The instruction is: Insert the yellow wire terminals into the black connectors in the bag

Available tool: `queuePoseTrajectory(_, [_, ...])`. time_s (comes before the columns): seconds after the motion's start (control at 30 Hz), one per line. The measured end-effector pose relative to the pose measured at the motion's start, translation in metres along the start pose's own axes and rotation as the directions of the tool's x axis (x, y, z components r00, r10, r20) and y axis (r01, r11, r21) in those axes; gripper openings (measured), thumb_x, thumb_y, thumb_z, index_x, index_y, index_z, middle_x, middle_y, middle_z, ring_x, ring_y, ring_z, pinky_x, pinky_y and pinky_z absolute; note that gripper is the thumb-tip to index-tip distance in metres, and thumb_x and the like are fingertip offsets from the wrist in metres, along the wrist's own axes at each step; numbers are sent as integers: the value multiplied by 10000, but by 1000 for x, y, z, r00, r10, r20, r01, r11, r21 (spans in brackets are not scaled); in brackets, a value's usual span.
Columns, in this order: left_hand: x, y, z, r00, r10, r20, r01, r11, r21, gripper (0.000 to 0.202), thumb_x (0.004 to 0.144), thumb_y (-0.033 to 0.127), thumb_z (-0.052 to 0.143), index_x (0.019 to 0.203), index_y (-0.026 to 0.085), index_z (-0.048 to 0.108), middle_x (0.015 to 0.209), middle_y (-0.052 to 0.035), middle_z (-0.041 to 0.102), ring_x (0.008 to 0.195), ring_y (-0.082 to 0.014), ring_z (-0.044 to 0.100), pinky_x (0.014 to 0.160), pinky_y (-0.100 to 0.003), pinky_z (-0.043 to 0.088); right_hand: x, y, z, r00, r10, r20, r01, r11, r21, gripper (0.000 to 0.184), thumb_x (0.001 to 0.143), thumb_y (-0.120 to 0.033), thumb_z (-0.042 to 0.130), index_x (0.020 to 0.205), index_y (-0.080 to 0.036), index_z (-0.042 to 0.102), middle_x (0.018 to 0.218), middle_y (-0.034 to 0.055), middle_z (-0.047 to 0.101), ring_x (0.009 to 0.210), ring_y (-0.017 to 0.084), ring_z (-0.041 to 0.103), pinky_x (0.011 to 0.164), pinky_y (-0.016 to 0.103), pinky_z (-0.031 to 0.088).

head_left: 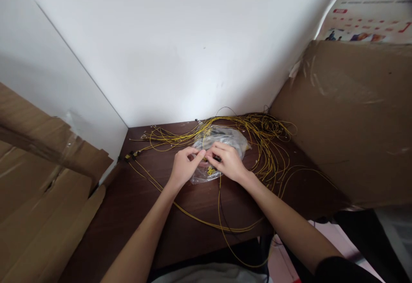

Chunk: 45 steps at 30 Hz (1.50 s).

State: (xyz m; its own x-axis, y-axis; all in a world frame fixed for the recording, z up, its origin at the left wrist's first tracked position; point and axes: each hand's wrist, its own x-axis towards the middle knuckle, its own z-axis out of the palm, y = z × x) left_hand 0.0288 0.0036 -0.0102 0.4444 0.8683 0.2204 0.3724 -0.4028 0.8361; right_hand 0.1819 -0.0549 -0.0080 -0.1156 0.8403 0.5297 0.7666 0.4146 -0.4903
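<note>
Head: cables [268, 122] crowd bag [238, 138] between cardboard [357, 120]; left grip [184, 165], right grip [229, 161] pinched, contents hidden

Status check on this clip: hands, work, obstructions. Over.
Left hand, right hand: close together over clear plastic bag; grip unclear. Yellow cable runs from under right hand toward the person. Cable bundle spread behind and right of bag.

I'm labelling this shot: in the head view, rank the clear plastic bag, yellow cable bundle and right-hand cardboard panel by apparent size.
1. Right-hand cardboard panel
2. Yellow cable bundle
3. Clear plastic bag, partly covered
</note>
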Motion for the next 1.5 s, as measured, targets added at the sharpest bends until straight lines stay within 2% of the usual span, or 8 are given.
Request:
queuePoseTrajectory(0.1, [1, -2, 0, 1000, 27, 13, -27, 1000, -10, 294, 748, 391, 562, 683, 132, 683, 637, -33, 631, 585, -127, 537, 574, -227, 415, 0, -1, -2, 1000, 8, 14, -8, 1000, -16, 158, 838, -207, 488, 720, -174, 587, 742, 33, 553, 702, 144, 509, 663, 252, 401])
queuePoseTrajectory(0.23, [2, -6, 1, 998, 47, 32, -44, 996, -83, 246, 732, 357, 591, 720, 133, 691, 686, -42, 642, 597, -128, 548, 573, -233, 433, 1, -1, -4, 999, 45, 19, -45, 999, 3, 147, 837, -214, 492, 743, -181, 600, 751, 35, 562, 718, 155, 518, 666, 264, 405])
queuePoseTrajectory(0.43, [2, -8, 3, 997, 75, -6, -74, 978, -195, 187, 711, 314, 630, 742, 144, 699, 732, -41, 639, 589, -109, 539, 551, -223, 441, 2, 2, -3, 996, 88, -16, -86, 991, 107, 145, 831, -227, 504, 767, -176, 624, 735, 29, 573, 671, 143, 525, 616, 262, 405])
queuePoseTrajectory(0.67, [3, -9, 4, 997, 72, -25, -76, 959, -272, 216, 701, 339, 641, 772, 148, 714, 789, -58, 643, 620, -127, 564, 528, -237, 472, 4, 2, -4, 988, 149, -53, -134, 967, 216, 117, 809, -209, 540, 764, -159, 635, 713, 22, 588, 663, 126, 541, 568, 233, 399])
queuePoseTrajectory(0.97, [0, -1, 4, 996, 57, -65, -70, 975, -209, 206, 746, 317, 599, 807, 141, 689, 787, -50, 643, 633, -120, 565, 563, -217, 443, 6, 1, -6, 978, 204, -43, -187, 949, 253, 117, 793, -232, 558, 738, -166, 637, 706, 19, 610, 635, 121, 535, 562, 238, 395])
queuePoseTrajectory(1.2, [-2, 4, 3, 990, 104, -94, -114, 988, -108, 170, 755, 288, 583, 785, 151, 680, 715, -24, 620, 576, -95, 514, 537, -198, 395, 6, -1, -6, 976, 213, -41, -195, 943, 269, 112, 795, -260, 560, 772, -178, 634, 712, 14, 615, 675, 131, 550, 588, 246, 404])
queuePoseTrajectory(1.5, [-3, 2, 6, 989, 121, -87, -130, 985, -115, 172, 766, 293, 574, 778, 146, 663, 732, -22, 599, 566, -86, 496, 536, -200, 404, 7, -3, -6, 973, 224, -62, -198, 937, 286, 108, 792, -252, 566, 750, -171, 624, 704, 18, 610, 683, 135, 552, 602, 252, 408])
